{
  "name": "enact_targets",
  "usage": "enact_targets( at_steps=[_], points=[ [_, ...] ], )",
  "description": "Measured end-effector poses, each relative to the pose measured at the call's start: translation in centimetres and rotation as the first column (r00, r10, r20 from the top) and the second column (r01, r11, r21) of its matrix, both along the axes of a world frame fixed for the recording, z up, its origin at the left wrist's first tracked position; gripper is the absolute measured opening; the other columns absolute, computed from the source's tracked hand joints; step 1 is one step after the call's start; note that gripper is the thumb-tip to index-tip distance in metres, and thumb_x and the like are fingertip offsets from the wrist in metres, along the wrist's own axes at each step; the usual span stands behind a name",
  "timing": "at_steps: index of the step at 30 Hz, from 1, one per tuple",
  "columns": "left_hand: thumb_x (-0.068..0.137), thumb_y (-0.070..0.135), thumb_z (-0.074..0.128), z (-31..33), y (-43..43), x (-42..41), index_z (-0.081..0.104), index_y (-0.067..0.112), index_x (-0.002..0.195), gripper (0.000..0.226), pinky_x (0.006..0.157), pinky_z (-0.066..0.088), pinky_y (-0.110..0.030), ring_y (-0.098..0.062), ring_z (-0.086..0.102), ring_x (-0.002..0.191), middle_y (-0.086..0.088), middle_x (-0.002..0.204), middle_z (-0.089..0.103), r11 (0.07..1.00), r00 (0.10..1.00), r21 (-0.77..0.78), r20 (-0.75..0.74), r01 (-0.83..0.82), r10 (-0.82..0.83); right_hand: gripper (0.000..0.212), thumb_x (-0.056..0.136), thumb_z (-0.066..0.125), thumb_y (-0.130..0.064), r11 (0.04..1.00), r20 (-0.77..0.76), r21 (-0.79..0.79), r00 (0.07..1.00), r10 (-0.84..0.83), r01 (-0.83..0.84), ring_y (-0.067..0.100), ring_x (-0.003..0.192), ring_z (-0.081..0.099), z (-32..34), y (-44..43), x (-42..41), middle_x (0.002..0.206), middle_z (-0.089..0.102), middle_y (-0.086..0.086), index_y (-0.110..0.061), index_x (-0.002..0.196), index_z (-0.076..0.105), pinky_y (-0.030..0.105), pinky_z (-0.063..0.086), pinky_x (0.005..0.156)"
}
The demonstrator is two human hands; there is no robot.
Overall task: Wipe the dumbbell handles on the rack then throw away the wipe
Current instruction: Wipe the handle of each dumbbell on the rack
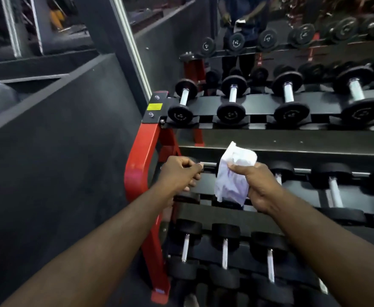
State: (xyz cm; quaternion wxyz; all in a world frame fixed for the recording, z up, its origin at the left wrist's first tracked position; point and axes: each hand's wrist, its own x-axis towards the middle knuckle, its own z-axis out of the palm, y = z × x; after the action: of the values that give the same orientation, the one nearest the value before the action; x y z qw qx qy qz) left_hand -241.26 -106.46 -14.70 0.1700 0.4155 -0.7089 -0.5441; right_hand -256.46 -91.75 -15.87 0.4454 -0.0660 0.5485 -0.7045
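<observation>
A three-tier rack with a red frame holds black dumbbells with chrome handles. My right hand grips a crumpled white wipe in front of the middle tier, over its second dumbbell from the left. My left hand is curled at the left end of the middle tier, over the first dumbbell there, whose handle is hidden; whether it holds anything I cannot tell. Top-tier dumbbell handles and bottom-tier handles lie bare.
A mirror behind the rack reflects a standing person and the dumbbells. A dark grey wall panel and floor lie to the left of the rack. More dumbbells continue along the tiers to the right.
</observation>
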Motion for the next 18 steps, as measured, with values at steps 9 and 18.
enact_targets(
  at_steps=[9,18],
  points=[
    [0.077,0.045,0.079,-1.3,-15.3,-6.1,0.075,0.027,0.079,0.018,0.062,0.056,-0.037,-0.017,0.071,0.067,0.003,0.073,0.076,0.984,0.996,-0.165,-0.058,-0.072,0.063,0.026,0.086,0.078,-0.009,0.995,-0.169,0.096,0.986,0.016,0.0,0.038,0.091,0.075,0.8,-13.1,-7.2,0.104,0.076,0.018,-0.004,0.11,0.071,0.058,0.061,0.077],
    [0.073,0.044,0.088,-4.7,-34.1,-12.4,0.066,0.029,0.105,0.042,0.091,0.054,-0.031,-0.012,0.064,0.097,0.006,0.107,0.066,0.901,1.0,-0.434,-0.015,-0.021,0.016,0.024,0.087,0.08,-0.016,0.989,-0.393,0.1,0.917,-0.063,0.111,0.028,0.097,0.075,0.9,-30.4,-13.5,0.101,0.078,0.006,-0.011,0.109,0.073,0.045,0.06,0.082]
  ],
)
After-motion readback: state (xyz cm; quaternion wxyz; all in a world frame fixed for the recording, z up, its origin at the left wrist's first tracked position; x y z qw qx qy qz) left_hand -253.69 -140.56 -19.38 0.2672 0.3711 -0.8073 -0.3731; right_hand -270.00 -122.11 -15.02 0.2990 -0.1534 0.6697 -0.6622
